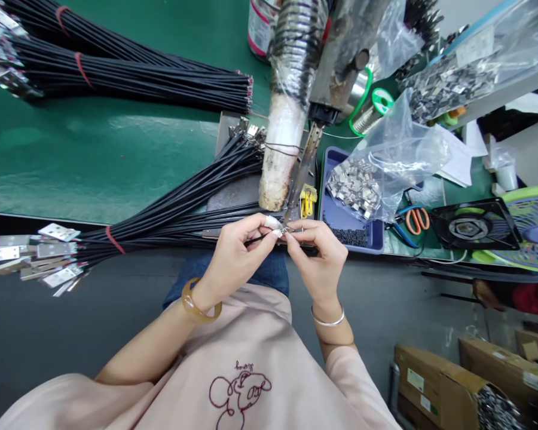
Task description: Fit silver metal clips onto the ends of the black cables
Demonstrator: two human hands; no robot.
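1. Cable (253,240): end up at the table's (116,161) near edge, pinched btwn L hand's (235,248) thumb & fingers, prob. for steadiness.
2. R hand's (320,254) thumb & finger pinch a tiny metal bit (284,230) there, prob. for control.
3. Hose (289,113) beside soldering iron (311,143), prob. for fumes.
4. Cable bundle (161,210) overhangs near edge, red band (115,240) presumably keeping it tidy.

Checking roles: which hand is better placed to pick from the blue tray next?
Probably the right hand: it is nearer the blue tray, while the left hand is farther off, holding a black cable.
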